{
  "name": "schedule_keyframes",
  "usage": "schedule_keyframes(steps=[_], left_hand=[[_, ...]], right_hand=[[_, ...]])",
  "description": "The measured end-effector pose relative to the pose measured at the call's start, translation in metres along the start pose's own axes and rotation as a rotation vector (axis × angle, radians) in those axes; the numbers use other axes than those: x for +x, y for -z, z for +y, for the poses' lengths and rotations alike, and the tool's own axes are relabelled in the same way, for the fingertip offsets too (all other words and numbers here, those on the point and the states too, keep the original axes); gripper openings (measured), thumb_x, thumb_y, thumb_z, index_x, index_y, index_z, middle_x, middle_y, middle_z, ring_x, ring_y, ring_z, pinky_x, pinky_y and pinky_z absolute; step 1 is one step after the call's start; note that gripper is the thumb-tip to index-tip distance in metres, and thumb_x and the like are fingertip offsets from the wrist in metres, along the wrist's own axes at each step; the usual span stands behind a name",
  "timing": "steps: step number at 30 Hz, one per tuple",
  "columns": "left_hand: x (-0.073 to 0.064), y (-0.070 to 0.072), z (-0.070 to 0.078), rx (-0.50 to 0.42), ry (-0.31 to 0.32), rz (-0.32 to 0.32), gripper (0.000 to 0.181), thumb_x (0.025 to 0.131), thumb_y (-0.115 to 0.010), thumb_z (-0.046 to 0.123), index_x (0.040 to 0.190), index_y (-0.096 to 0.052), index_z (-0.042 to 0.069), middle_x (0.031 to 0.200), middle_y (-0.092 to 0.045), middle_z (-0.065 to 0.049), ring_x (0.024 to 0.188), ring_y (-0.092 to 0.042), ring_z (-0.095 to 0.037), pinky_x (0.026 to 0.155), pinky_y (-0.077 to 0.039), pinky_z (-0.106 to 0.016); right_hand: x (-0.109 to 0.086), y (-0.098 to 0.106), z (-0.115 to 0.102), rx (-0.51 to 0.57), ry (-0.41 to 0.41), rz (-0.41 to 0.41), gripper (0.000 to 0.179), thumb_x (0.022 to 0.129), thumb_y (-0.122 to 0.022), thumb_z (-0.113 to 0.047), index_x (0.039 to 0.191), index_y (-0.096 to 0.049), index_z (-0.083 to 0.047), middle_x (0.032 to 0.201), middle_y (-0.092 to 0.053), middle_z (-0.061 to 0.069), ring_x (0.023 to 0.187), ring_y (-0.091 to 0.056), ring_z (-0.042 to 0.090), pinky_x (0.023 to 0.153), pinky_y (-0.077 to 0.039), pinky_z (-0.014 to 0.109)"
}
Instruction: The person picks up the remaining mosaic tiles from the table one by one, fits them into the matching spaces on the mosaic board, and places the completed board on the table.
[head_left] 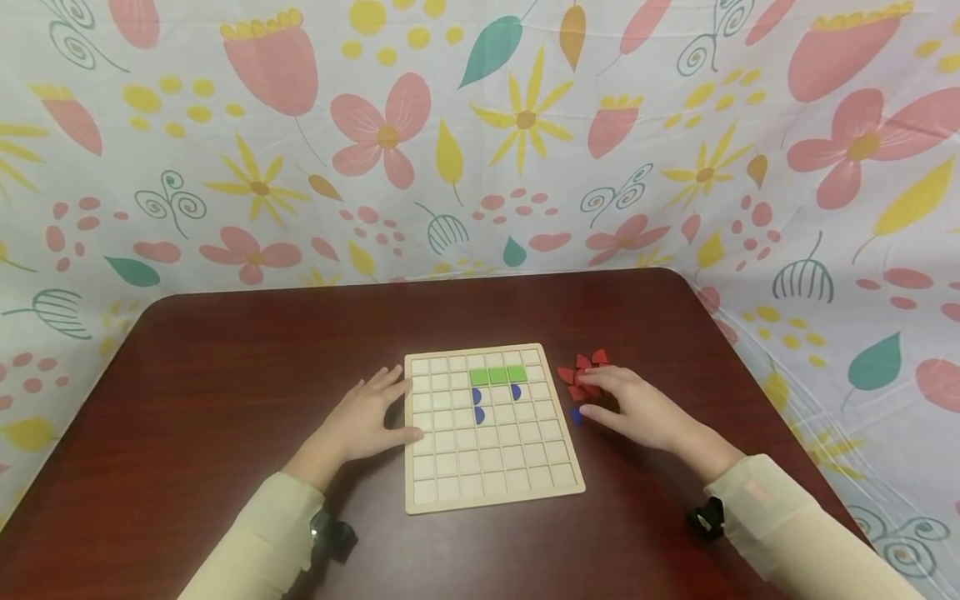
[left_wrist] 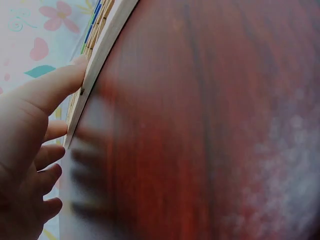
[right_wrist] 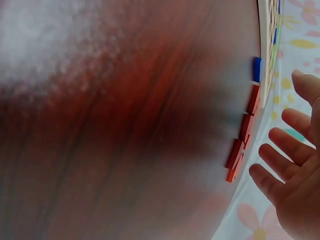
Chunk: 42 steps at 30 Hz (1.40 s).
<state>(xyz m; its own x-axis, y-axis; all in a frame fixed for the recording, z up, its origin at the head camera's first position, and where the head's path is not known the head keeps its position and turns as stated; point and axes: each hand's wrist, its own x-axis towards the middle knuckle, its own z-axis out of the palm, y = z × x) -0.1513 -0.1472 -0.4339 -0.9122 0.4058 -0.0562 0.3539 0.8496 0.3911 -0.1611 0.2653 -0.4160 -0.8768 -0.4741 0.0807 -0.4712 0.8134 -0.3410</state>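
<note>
A light wooden grid board (head_left: 495,505) lies on the table, with three green squares (head_left: 498,376) in a row near its far side. Below them sit three blue half-round pieces (head_left: 479,415), two at the left of the group and one at the right. My left hand (head_left: 366,421) rests at the board's left edge, thumb on the rim and fingers spread. Over a pile of red pieces (head_left: 600,357) hovers my right hand (head_left: 647,408), its fingers extended and apart. A loose blue piece (head_left: 576,416) lies by the right thumb; in the right wrist view the red pieces (right_wrist: 246,127) lie below the fingertips.
The dark reddish-brown table (head_left: 247,358) has rounded far corners. Behind it and along the right side hangs a flower-patterned cloth (head_left: 525,200). Each wrist carries a small black device, one by the left cuff (head_left: 333,535) and one by the right (head_left: 707,518).
</note>
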Motion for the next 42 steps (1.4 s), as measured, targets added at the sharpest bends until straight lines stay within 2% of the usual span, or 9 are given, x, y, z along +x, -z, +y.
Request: schedule_keyframes(steps=[10,19,27,31,35,42], left_hand=[[0.003,0.000,-0.006,0.011,-0.004,0.008,0.085,0.079,-0.061,0.063,0.145,-0.040,0.013,0.155,-0.025,-0.016,0.144,-0.023,-0.035,0.113,-0.021,-0.059],[0.006,0.001,-0.009,-0.010,0.004,0.006,0.084,0.080,-0.062,0.062,0.145,-0.040,0.014,0.155,-0.025,-0.017,0.143,-0.022,-0.037,0.112,-0.022,-0.061],[0.010,0.001,-0.015,-0.032,0.022,0.002,0.084,0.079,-0.063,0.060,0.145,-0.039,0.014,0.155,-0.024,-0.018,0.143,-0.022,-0.038,0.112,-0.021,-0.061],[0.013,0.002,-0.016,-0.040,0.040,-0.005,0.085,0.079,-0.063,0.061,0.146,-0.038,0.015,0.156,-0.023,-0.018,0.143,-0.021,-0.039,0.113,-0.020,-0.060],[0.015,0.001,-0.018,-0.037,0.052,-0.011,0.085,0.080,-0.062,0.062,0.147,-0.037,0.016,0.156,-0.022,-0.017,0.144,-0.020,-0.038,0.113,-0.018,-0.060],[0.018,0.004,-0.018,-0.044,0.067,-0.018,0.083,0.081,-0.062,0.060,0.147,-0.036,0.016,0.156,-0.020,-0.017,0.144,-0.018,-0.039,0.113,-0.016,-0.061]], right_hand=[[0.000,-0.003,-0.005,0.002,0.058,-0.042,0.034,0.083,-0.073,-0.028,0.113,-0.068,-0.014,0.109,-0.062,-0.001,0.103,-0.057,0.018,0.089,-0.049,0.042],[0.002,-0.008,-0.006,-0.015,0.083,-0.095,0.031,0.082,-0.073,-0.026,0.111,-0.070,-0.015,0.103,-0.059,-0.004,0.095,-0.053,0.011,0.083,-0.050,0.035],[0.005,-0.009,-0.007,-0.025,0.147,-0.074,0.027,0.081,-0.074,-0.023,0.106,-0.073,-0.012,0.095,-0.057,-0.004,0.084,-0.048,0.008,0.072,-0.047,0.026],[0.005,-0.010,-0.007,-0.018,0.161,-0.055,0.022,0.080,-0.075,-0.022,0.100,-0.073,-0.013,0.093,-0.056,-0.004,0.083,-0.049,0.008,0.071,-0.047,0.026],[0.007,-0.012,-0.008,-0.012,0.139,-0.064,0.014,0.081,-0.074,-0.023,0.093,-0.070,-0.016,0.092,-0.055,-0.006,0.082,-0.052,0.009,0.073,-0.048,0.026],[0.006,-0.009,-0.009,-0.002,0.108,-0.114,0.019,0.083,-0.072,-0.024,0.099,-0.072,-0.015,0.095,-0.059,-0.007,0.086,-0.054,0.007,0.077,-0.051,0.028]])
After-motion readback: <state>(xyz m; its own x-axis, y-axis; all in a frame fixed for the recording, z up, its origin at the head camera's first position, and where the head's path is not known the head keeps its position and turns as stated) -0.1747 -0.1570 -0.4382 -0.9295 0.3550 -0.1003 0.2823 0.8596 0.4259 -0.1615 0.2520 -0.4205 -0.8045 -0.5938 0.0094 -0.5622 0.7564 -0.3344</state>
